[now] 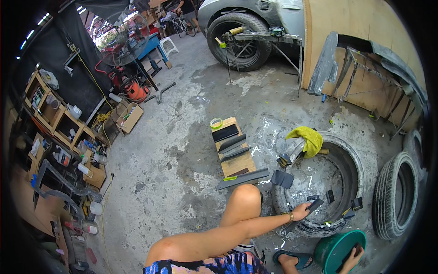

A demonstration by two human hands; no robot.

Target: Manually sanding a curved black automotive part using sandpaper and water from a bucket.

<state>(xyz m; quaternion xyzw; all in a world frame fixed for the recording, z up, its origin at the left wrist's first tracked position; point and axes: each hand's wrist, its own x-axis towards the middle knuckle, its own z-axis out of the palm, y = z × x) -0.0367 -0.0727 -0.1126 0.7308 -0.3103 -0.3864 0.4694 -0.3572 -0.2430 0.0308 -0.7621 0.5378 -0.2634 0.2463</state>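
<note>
My left hand (300,212), with a watch at its wrist, is closed on a black sandpaper sheet (315,206) over the near part of a tire lying flat (358,166). At the lower right my right hand (352,262) grips a small dark piece inside a green basin (325,250); its kind is unclear. Several dark sandpaper pieces lie on and within the tire, among them a folded sheet (282,179) on its left side. A yellow-green cloth (311,140) drapes over the far rim.
Left of the tire, a wooden board (245,160) carries dark strips and a tape roll (216,123). Another tire (396,195) stands at right. A car wheel (238,41) and metal stand are beyond. Shelves (59,114) line the left. My sandalled foot (292,260) is beside the basin.
</note>
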